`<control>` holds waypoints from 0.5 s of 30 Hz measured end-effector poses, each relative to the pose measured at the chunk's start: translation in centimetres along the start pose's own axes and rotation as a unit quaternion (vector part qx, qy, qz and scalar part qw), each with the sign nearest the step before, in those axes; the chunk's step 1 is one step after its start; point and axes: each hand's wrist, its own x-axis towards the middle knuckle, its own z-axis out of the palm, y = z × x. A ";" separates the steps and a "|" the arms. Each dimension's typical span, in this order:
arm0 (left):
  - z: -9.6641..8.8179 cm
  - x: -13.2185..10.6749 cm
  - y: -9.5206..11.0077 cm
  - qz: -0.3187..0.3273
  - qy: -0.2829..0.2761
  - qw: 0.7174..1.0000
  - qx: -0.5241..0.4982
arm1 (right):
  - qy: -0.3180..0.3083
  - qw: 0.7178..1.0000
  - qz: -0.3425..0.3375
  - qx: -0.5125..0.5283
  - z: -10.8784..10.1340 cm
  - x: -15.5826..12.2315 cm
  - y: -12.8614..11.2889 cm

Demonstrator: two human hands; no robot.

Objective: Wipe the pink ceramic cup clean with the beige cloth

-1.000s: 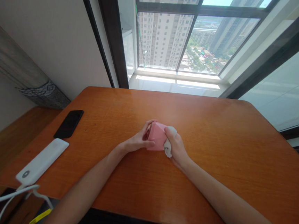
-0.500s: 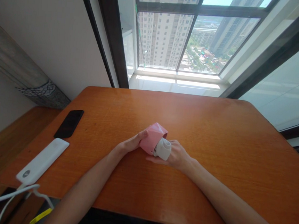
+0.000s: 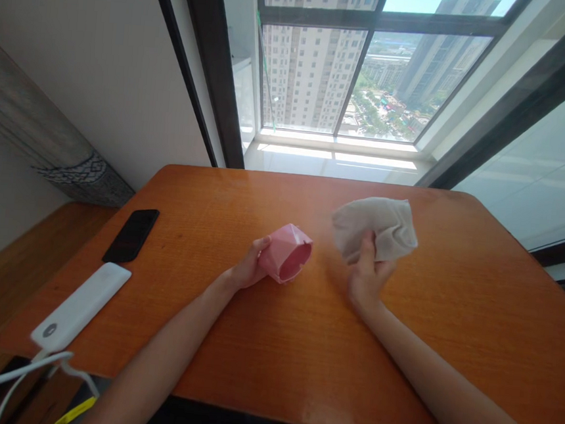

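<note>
1. One smooth, faceted pink vessel (image 3: 280, 251) tilts in the left hand (image 3: 249, 264), its mouth facing rightward over the wood-grained desk (image 3: 270, 349); that grip is curled round its side.
2. One soft, creased pale cloth (image 3: 368, 221) is pinched in the right hand (image 3: 368, 284), apart from the vessel.
3. Part of each hand is hidden behind what it holds; I can't tell whether the vessel touches the desk.

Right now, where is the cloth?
In the head view, the cloth is in the right hand, right of centre over the table; the pink container in the left hand is to its left.
</note>
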 end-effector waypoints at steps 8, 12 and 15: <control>0.6 0.2 -0.3 0.056 -0.015 0.993 0.101 | -0.455 0.839 -0.295 -0.041 -0.4 -1.3 -1.2; 0.6 0.1 -0.1 0.045 -0.026 0.984 0.168 | -0.420 0.850 -0.318 -0.020 -0.2 -1.2 -1.2; 0.8 0.0 0.2 0.054 -0.025 0.975 0.214 | -0.431 0.850 -0.300 -0.033 -0.4 -1.3 -0.9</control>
